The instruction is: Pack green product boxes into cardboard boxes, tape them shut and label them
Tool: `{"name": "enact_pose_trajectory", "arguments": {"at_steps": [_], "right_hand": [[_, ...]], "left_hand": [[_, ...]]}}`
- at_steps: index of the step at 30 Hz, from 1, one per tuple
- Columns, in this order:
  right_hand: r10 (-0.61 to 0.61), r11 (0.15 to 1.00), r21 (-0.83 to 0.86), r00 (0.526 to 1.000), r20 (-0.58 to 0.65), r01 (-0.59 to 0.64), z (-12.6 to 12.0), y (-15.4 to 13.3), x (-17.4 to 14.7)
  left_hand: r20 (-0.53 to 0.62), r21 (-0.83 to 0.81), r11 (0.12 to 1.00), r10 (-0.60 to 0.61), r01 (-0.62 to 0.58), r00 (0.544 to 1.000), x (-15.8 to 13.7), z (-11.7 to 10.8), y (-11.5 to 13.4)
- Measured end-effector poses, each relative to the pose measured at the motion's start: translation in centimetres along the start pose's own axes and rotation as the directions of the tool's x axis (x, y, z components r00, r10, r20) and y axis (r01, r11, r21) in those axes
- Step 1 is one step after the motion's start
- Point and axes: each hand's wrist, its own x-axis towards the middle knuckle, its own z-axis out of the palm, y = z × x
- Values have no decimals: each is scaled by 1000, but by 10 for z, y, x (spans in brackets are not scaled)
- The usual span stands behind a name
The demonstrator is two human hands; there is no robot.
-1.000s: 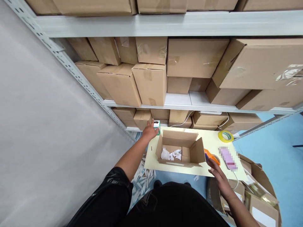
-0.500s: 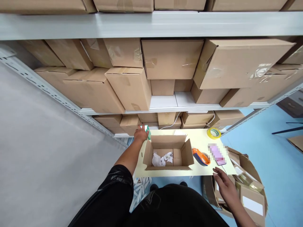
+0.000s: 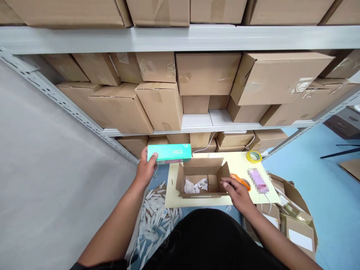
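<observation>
My left hand [image 3: 146, 166] grips one end of a long green box [image 3: 170, 152], thumb across its near face. The box is held up level at the table's back left corner. Just right of it, an open cardboard box [image 3: 184, 195] stands on the pale yellow table [image 3: 173, 200]. Crumpled white paper [image 3: 194, 186] lies on its bottom. My right hand [image 3: 237, 193] hovers at the cardboard box's right side, fingers apart, with nothing in it. Partly behind that hand sits an orange tape dispenser [image 3: 244, 181].
A yellow tape roll [image 3: 254, 156] and a purple, blurred-out item [image 3: 257, 180] lie at the table's right. Shelves packed with cartons [image 3: 208, 75] rise behind. White paper strips [image 3: 157, 213] litter the floor at left. A large carton of parcels [image 3: 295, 221] stands at right.
My left hand has lifted the green box from the table's back left and turned it lengthwise. My right hand has moved left, from the table's front right to the open cardboard box.
</observation>
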Motion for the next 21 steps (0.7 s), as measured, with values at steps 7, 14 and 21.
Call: {"name": "enact_pose_trajectory", "arguments": {"at_steps": [7,14,21], "right_hand": [[30,1000,-2,1000,6,-30,29,-5,38],[175,856,-486,983,-47,-176,21,23,52],[361,738,-631,930,67,-241,34,40,60]], "left_hand": [[261,-95,994,-32,58,965,-93,95,-6],[317,127,992,-24,-17,948,-90,134,-31],[528,466,874,-147,-141,837,-74,132,-49]]}}
